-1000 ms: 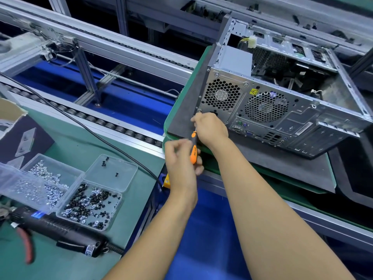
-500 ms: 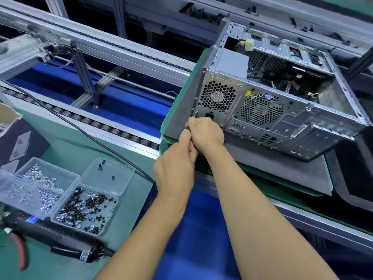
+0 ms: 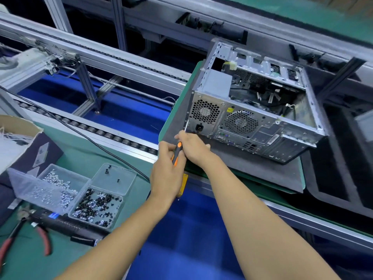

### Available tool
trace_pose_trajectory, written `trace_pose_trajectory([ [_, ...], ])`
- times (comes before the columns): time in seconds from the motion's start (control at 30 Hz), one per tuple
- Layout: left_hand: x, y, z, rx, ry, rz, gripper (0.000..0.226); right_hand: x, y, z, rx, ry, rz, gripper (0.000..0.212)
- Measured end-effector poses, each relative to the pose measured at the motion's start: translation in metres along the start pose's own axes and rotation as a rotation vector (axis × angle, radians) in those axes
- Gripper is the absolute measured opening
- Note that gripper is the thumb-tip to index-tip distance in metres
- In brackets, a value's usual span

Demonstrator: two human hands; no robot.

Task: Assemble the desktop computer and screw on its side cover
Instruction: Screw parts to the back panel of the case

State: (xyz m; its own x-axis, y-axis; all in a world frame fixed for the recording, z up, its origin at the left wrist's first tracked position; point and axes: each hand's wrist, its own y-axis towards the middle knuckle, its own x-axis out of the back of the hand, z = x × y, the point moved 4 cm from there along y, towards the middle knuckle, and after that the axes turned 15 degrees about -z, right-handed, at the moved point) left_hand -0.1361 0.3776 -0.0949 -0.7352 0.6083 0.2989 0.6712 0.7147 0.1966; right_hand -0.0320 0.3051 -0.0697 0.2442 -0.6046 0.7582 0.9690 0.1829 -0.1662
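Here both the left hand (image 3: 168, 170) and right hand (image 3: 192, 145) grip the screwdriver (image 3: 177, 151) just below the case (image 3: 252, 122).

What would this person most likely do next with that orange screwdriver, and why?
Probably turn the screwdriver to drive the screw home. The left hand grips its handle, the right hand pinches near the shaft, and the tip meets the rear left edge of the computer case. Whether a screw sits there is too small to tell.
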Motion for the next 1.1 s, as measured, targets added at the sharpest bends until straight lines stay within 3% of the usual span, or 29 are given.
trace_pose_trajectory([
  [0.07, 0.01, 0.003, -0.024, -0.093, 0.037, 0.032, 0.017, 0.018, -0.019, 0.012, -0.034, 0.165, 0.053, 0.038],
  [0.17, 0.014, 0.013, -0.068, -0.218, 0.078, 0.093, 0.015, 0.061, -0.04, 0.035, -0.086, 0.435, -0.025, 0.038],
  [0.33, -0.01, 0.03, -0.154, -0.354, 0.07, 0.17, 0.025, 0.148, -0.052, 0.056, -0.071, 0.52, -0.23, 0.034],
  [0.47, -0.061, 0.034, -0.221, -0.438, 0.057, 0.385, 0.045, 0.223, -0.043, 0.038, -0.152, 0.663, -0.395, 0.026],
  [0.53, -0.087, 0.026, -0.249, -0.564, 0.108, 0.47, 0.057, 0.26, -0.032, 0.014, -0.186, 0.693, -0.507, 0.024],
  [0.7, -0.169, 0.002, -0.306, -0.778, 0.05, 0.575, 0.046, 0.354, 0.005, -0.073, -0.292, 0.758, -0.732, 0.023],
  [0.87, -0.285, -0.018, -0.318, -0.932, 0.321, 0.762, 0.034, 0.401, 0.045, -0.189, -0.469, 0.783, -0.647, 0.019],
  [1.1, -0.404, -0.053, -0.295, -0.996, 0.659, 1.096, 0.026, 0.388, 0.081, -0.32, -0.511, 0.341, -0.501, 0.007],
])
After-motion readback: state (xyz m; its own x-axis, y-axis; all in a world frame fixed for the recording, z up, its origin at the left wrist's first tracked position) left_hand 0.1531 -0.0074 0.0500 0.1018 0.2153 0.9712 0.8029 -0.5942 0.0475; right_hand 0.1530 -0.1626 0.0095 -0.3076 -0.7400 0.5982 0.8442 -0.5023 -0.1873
